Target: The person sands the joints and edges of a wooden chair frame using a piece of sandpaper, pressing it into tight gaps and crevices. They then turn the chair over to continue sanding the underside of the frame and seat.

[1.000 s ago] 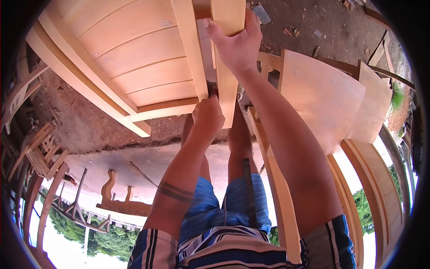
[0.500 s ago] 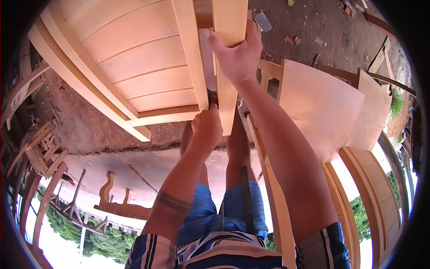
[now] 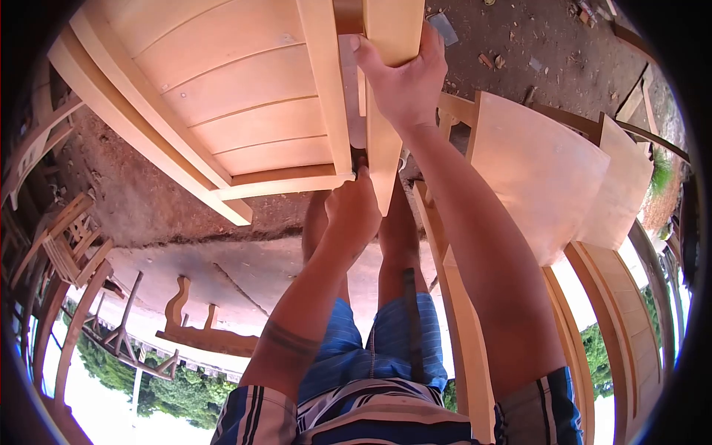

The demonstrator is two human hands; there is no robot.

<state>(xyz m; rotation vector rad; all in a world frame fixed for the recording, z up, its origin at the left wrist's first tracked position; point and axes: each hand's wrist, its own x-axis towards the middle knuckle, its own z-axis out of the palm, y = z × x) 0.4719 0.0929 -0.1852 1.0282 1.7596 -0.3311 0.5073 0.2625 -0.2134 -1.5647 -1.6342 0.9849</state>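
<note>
My right hand (image 3: 406, 85) grips a pale wooden post (image 3: 386, 148), its thumb on the left side and its fingers round the right. My left hand (image 3: 352, 204) is closed at the lower end of the narrow gap between this post and a slatted wooden panel (image 3: 259, 111). One of its fingers points up into the gap, beside the panel's bottom corner. Something dark shows at that fingertip, but I cannot make out what it is. The panel's frame rail (image 3: 285, 185) runs left from the hand.
Smooth wooden boards (image 3: 538, 178) stand to the right, with more slatted panels (image 3: 615, 297) beyond. A small wooden frame (image 3: 70, 245) sits at the left. A curved wooden piece (image 3: 208, 341) lies on the concrete. Scraps (image 3: 486, 61) litter the dirt floor.
The view has shifted slightly, so the post, the panel and both hands appear a little further right and up. My right hand keeps its grip on the post; my left stays at the gap.
</note>
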